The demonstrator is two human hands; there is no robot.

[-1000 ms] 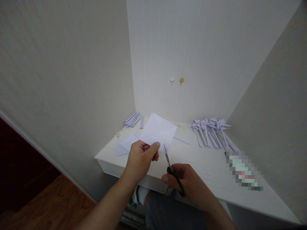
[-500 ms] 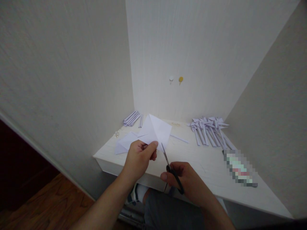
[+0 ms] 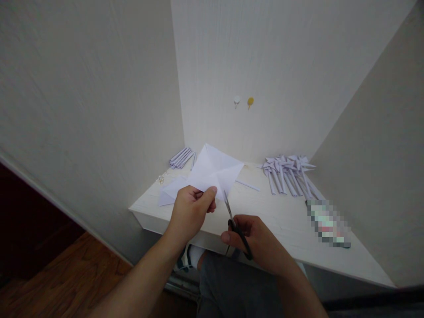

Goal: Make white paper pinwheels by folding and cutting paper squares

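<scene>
A white sheet of paper (image 3: 215, 170) with fold lines is held up in the air, above the near edge of the desk (image 3: 285, 221). The left hand (image 3: 192, 210) has its grip clenched on the bottom corner of the paper, with the thumb on top and the fingers under it. Just to the right, the right hand (image 3: 258, 240) has its grip around the black handles of a pair of scissors (image 3: 233, 221). The blades point up and away and are close together, and their tip touches the bottom edge of the paper right beside the left thumb. Another white sheet (image 3: 170, 192) lies flat on the desk under the held one, near the left edge. At the back left of the desk, by the wall, sits a small bundle of rolled paper sticks (image 3: 180, 157). One thin paper stick (image 3: 247, 185) lies alone in the middle of the desk. At the back right is a bigger pile of folded paper pinwheels on sticks (image 3: 289, 174). Near the right side of the desk lies a flat thing that is blurred out (image 3: 327, 223), so I cannot tell what it is. Two small round hooks (image 3: 243, 102), one white and one yellow, are stuck on the back wall above the desk.
</scene>
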